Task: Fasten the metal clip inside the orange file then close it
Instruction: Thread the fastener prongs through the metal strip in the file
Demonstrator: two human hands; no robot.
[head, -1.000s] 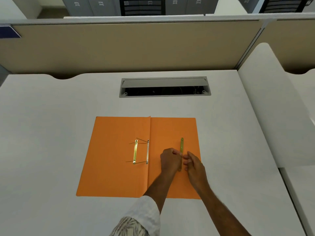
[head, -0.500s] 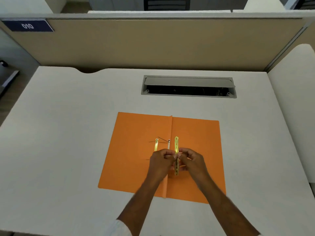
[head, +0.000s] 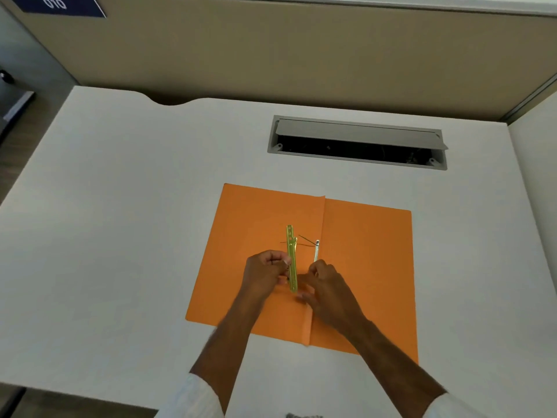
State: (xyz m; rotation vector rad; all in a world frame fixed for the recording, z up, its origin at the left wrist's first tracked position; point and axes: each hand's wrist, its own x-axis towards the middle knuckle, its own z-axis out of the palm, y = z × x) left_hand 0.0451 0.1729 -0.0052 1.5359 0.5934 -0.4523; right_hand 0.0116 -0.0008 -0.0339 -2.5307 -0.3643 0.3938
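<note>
Now the left hand (head: 266, 271) pinches the loose brass bar (head: 291, 259), upright above the folder's left leaf. The right hand (head: 327, 285), just beside it, is curled narrow at the bar's lower end; whether it grips, cannot tell. Past the fingers, thin prongs (head: 306, 240) stick up unbent. Clip not yet fastened. The orange file (head: 367, 267) lies open on the counter (head: 120, 206); closing remains.

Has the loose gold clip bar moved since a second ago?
Yes. The gold clip bar has gone from the right-hand leaf of the orange file, across the centre fold, to the left-hand leaf.
</note>
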